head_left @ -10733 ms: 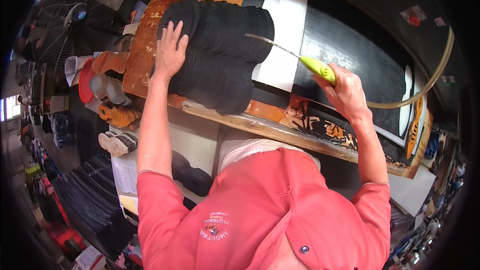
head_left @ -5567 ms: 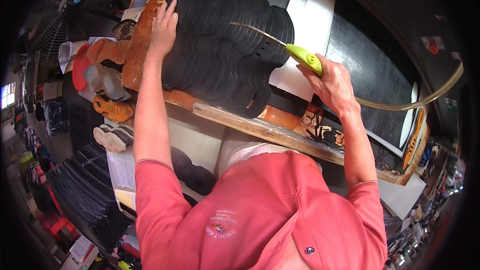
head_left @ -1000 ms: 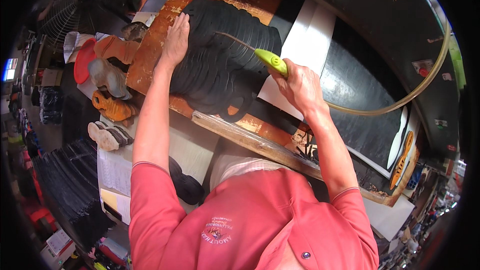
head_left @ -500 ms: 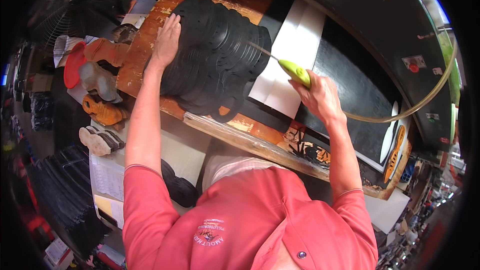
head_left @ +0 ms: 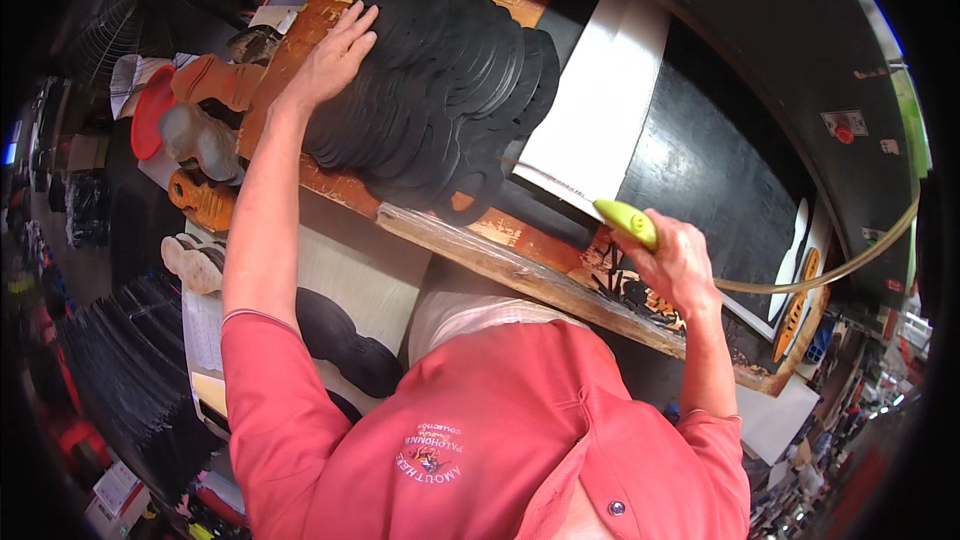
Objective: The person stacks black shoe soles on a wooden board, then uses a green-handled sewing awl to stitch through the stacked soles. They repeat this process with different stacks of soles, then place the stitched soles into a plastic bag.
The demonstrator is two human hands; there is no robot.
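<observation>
Overlapping black sole-shaped sheets [head_left: 430, 90] lie fanned out in rows on a worn orange-brown board. My left hand [head_left: 335, 55] rests at their upper left edge, fingers stretched out and slightly apart, gripping nothing. Lower right of the sheets, my right hand [head_left: 678, 258] is wrapped round a lime-green air blow gun [head_left: 628, 223]. Its thin metal nozzle points left toward the sheets' lower right edge; the tip is blurred. A clear yellowish hose [head_left: 850, 280] runs from behind my right hand up to the right.
A white strip [head_left: 600, 90] and a black panel [head_left: 710, 160] lie right of the sheets. Black scraps [head_left: 635, 295] sit by the board's wooden front edge [head_left: 500, 260]. Shoe-shaped pieces [head_left: 200, 135] and a fan [head_left: 150, 10] stand left. A dark machine wall [head_left: 790, 30] rises beyond.
My right hand with the blow gun has come nearer to me and slightly right; the nozzle has swung from over the sheets to their lower right edge. My left hand's fingers have spread a little.
</observation>
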